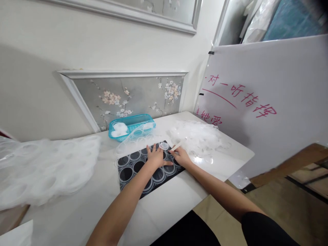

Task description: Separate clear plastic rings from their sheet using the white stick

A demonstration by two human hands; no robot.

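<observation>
A white counter (179,201) is standing against a pale wall (38,51). A grey flower panel (133,95) is sitting in a white frame just above it. A whiteboard (282,75) with pink writing is leaning on the right, over a tan floor (276,200).

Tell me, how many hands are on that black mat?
2. The left hand lies flat on the black mat; the right hand rests at its right edge, gripping a pale stick. None seem hidden.
</observation>
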